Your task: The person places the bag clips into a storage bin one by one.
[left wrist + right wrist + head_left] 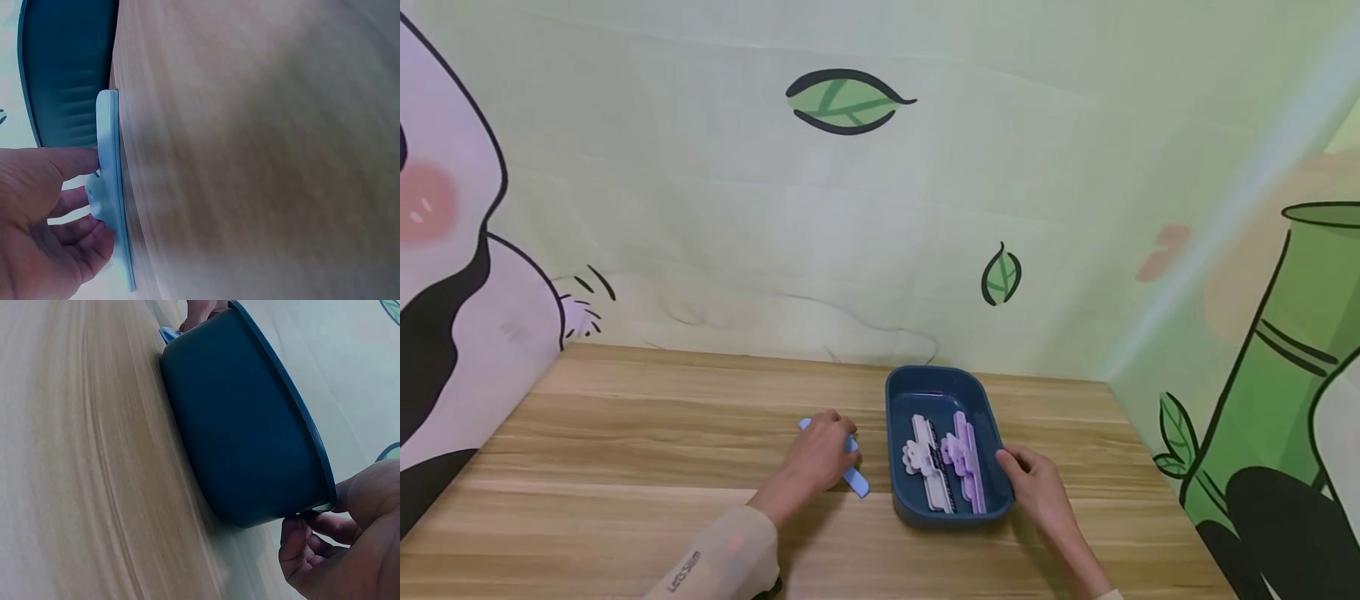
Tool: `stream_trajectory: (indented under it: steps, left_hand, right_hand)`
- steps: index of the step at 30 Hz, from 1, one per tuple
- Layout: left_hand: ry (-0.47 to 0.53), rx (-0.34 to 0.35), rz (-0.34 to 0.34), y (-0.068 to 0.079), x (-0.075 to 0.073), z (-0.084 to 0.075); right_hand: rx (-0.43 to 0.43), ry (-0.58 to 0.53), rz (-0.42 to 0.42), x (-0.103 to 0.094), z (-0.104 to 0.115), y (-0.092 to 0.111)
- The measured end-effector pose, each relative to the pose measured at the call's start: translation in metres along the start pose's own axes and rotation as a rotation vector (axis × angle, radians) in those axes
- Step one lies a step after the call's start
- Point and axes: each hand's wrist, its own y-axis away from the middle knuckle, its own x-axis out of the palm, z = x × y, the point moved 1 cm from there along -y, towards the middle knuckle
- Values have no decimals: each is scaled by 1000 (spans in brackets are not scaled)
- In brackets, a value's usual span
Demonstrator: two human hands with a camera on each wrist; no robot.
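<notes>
My left hand [818, 452] grips a light blue sealing clip [856, 482] on the tabletop, left of a dark blue plastic bin. In the left wrist view the clip [110, 134] is a long flat bar, with thumb and fingers about its middle. My right hand [1037, 486] pinches the rim of the bin [917, 518] at its right side. Inside the bin lie a white clip [937, 483] with a flower-shaped tab and a purple clip [967, 462], side by side. From the right wrist view, the bin's outer wall [244, 419] hides its contents.
The wood-grain table [647, 433] runs back to a wall covering [700, 192] printed with leaves and cartoon figures. Another printed panel [1240, 333] borders the table on the right. The bin stands near the table's back edge.
</notes>
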Motion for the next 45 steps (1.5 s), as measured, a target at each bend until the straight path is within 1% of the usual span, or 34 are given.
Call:
stream_trajectory:
  steps: [3, 5, 12, 20, 24, 29, 36, 45]
  left_hand:
    - [3, -19, 15, -1, 0, -1]
    - [-6, -19, 20, -1, -1, -3]
    - [-52, 12, 13, -2, -1, -6]
    - [-51, 19, 2, -2, -1, -6]
    - [-43, 32, 0, -1, -2, -6]
    - [-10, 36, -3, 1, -1, -3]
    - [38, 38, -69, 8, -6, 2]
    - [87, 42, -125, 17, -14, 9]
  right_hand:
    - [-5, 1, 2, 0, 0, 0]
    - [-6, 1, 2, 0, 0, 0]
    - [1, -2, 6, 1, 1, 0]
    - [9, -3, 2, 1, 0, 0]
    - [-4, 2, -3, 1, 0, 0]
    - [-11, 13, 2, 1, -1, 0]
    - [0, 4, 20, 1, 0, -1]
    - [1, 7, 9, 1, -1, -2]
